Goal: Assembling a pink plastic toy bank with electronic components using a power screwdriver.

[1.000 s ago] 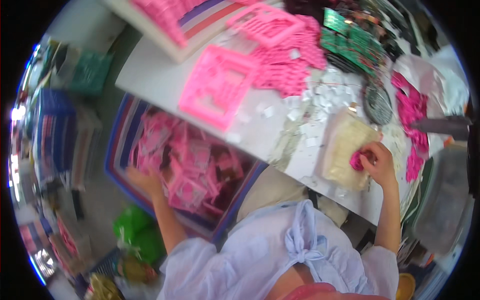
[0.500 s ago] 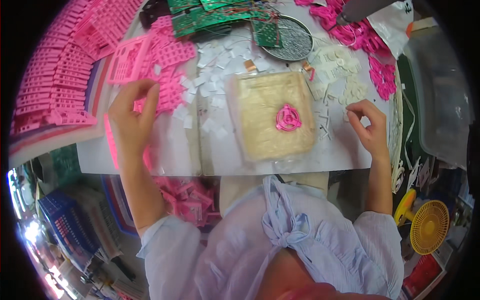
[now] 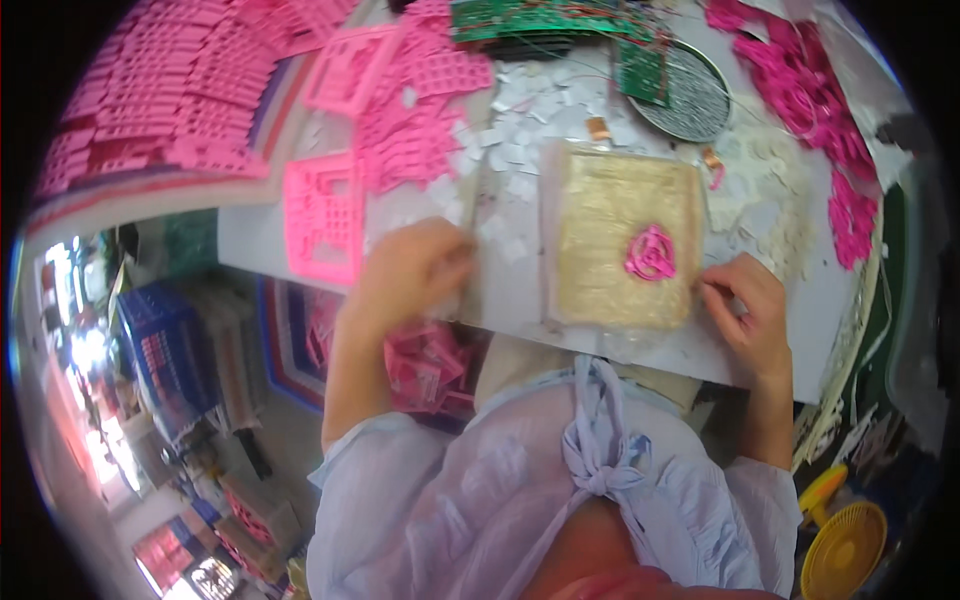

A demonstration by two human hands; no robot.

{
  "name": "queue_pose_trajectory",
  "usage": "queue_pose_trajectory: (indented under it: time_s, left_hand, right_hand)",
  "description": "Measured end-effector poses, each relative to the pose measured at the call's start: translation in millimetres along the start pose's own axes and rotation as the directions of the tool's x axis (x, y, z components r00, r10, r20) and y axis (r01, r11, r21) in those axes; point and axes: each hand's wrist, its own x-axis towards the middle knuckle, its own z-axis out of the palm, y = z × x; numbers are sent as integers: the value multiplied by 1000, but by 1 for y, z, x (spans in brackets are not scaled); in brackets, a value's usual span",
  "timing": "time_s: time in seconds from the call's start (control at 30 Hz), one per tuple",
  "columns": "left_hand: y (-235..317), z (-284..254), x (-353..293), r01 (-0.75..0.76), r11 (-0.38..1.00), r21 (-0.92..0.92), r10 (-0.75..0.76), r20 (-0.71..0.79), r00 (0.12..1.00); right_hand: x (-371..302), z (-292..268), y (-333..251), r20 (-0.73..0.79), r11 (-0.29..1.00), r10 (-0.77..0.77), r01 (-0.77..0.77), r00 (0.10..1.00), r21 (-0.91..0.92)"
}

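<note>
A wrapped tan pad [image 3: 600,240] lies on the table, and a pink ring-shaped part [image 3: 651,253] with spokes rests on it. My right hand [image 3: 748,308] is at the pad's right edge with its fingers curled in toward the thumb; whatever they pinch is too small to make out. Motion smears my left hand [image 3: 415,268], which hovers left of the pad near the table's front edge, its fingers bent and unclear. Just left of it lies a pink plastic housing [image 3: 325,218] with cut-out slots. A second pink housing [image 3: 352,70] lies farther back.
Stacked pink housings [image 3: 170,90] fill the far left. White paper pieces [image 3: 520,130] lie behind the pad. Beyond are green circuit boards [image 3: 550,20] and a round tin [image 3: 700,95] of small metal pieces. Whitish parts [image 3: 765,185] and magenta parts [image 3: 800,90] lie at right.
My left hand has moved right and nearer, away from the pink housings. My right hand has come from the whitish parts to the pad's right edge. The whole view has shifted.
</note>
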Motion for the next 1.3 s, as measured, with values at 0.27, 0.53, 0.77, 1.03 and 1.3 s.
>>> queue_pose_trajectory:
  time_s: [0.27,0.53,0.77,1.03,1.3]
  left_hand:
    - [-92,-76,44,170,932,320,112,-700,706]
    - [-132,-96,91,154,932,328,58,-554,831]
    - [-24,-81,52,-50,827,560,446,-600,665]
    - [105,49,-13,-443,895,-48,358,-516,778]
    - [136,75,36,-229,464,-856,-83,-299,951]
  right_hand:
    - [-14,2,9,-47,997,75,-75,996,-7]
    - [-17,-2,-3,-62,999,35,-36,997,-9]
    - [-24,11,-3,-215,950,220,-159,952,269]
    - [9,17,-51,258,129,242,-294,936,947]
    - [-33,-62,6,233,588,238,-331,943,738]
